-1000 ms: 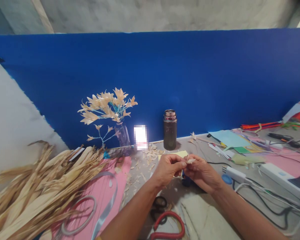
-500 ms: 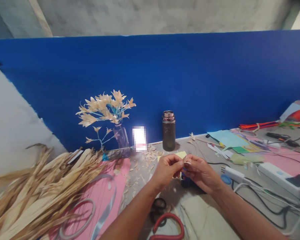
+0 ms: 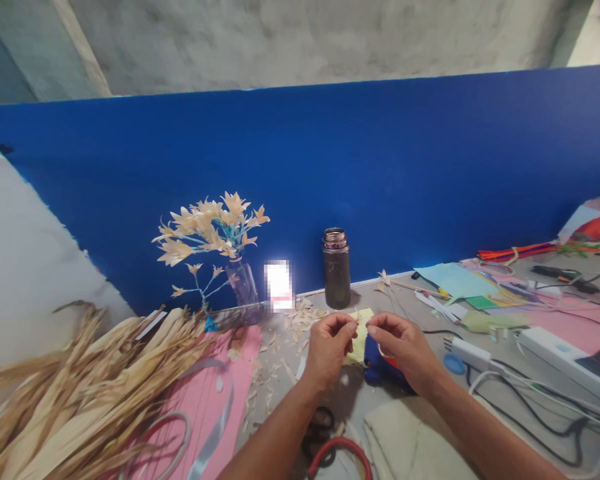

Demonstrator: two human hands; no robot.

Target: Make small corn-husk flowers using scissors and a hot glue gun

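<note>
My left hand [image 3: 331, 347] is closed in a pinch, with a tiny pale piece showing at its fingertips; it looks like corn husk. Just to its right, my right hand [image 3: 404, 348] is also pinched, and whatever lies between thumb and finger is too small to make out. A narrow gap separates the two sets of fingertips. Beneath them lie a yellow paper [image 3: 360, 345] and a blue object [image 3: 374, 368], partly covered by my right hand. Pale husk scraps [image 3: 303, 319] are scattered beyond my left hand.
Dried corn husks [image 3: 70, 393] are heaped on pink paper [image 3: 240, 373] at left. Husk flowers [image 3: 207, 223] stand in a clear bottle [image 3: 243, 287]. A dark flask [image 3: 337, 277] stands behind my hands. Red-handled scissors [image 3: 341, 447] lie in front; a power strip [image 3: 563, 353] with cables lies right.
My hands, touching before, have drawn slightly apart at the fingertips. More of the blue object and yellow paper shows between them. The view has tilted up a little.
</note>
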